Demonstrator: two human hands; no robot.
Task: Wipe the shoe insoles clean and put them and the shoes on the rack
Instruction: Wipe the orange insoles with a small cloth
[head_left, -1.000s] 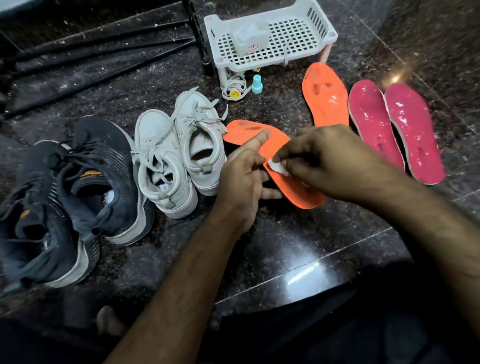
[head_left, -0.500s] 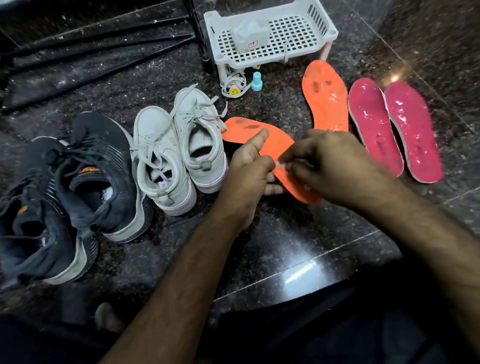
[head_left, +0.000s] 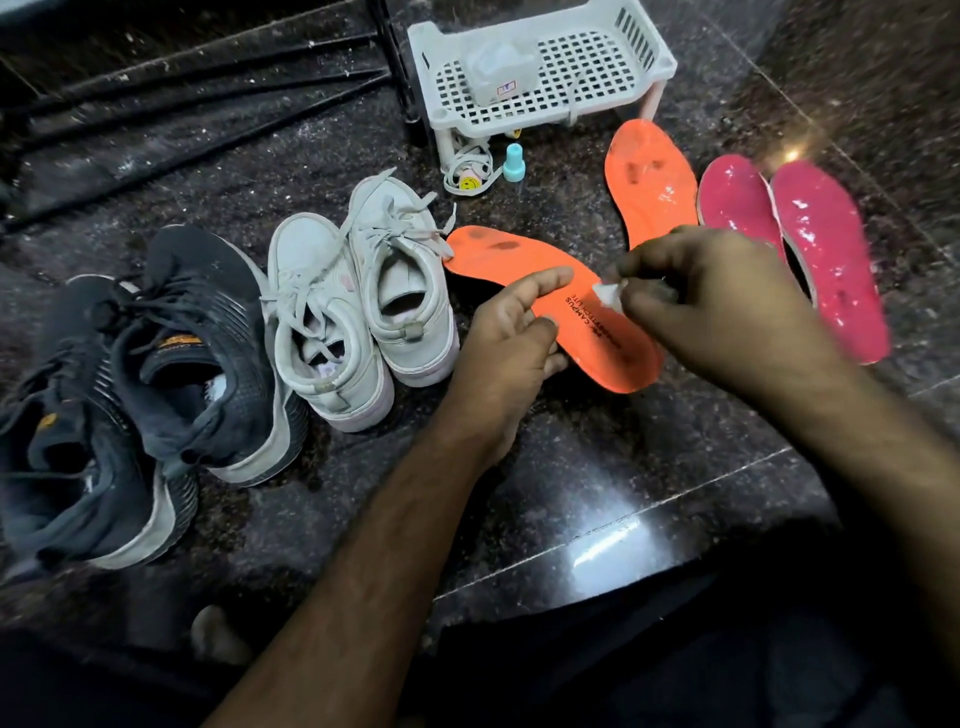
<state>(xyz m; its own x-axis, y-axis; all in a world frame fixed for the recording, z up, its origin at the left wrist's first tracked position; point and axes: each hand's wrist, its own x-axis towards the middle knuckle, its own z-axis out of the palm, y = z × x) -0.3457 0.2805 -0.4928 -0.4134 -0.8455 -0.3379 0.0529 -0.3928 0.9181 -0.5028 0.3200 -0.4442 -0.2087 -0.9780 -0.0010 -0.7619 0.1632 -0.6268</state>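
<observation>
An orange insole (head_left: 524, 265) lies across the dark stone floor in front of me, printed side up. My left hand (head_left: 511, 343) grips its middle edge, thumb on top. My right hand (head_left: 722, 306) pinches a small white wipe (head_left: 608, 295) just above the insole's middle. A second orange insole (head_left: 649, 182) and two pink insoles (head_left: 826, 260) lie to the right. A pair of white sneakers (head_left: 363, 306) stands left of the insole, and a pair of dark sneakers (head_left: 130, 384) further left. The white plastic rack (head_left: 540, 73) stands at the back.
A white pack (head_left: 498, 70) sits on the rack. Beneath it lie a small teal bottle (head_left: 513, 162) and a coiled lace with a smiley tag (head_left: 467, 174). Black tripod legs (head_left: 208, 88) stretch across the back left. My foot (head_left: 218, 634) shows near the bottom.
My right hand has lifted the wipe off the insole's heel end and moved it up toward the middle, uncovering the printed lettering. The left hand keeps its hold.
</observation>
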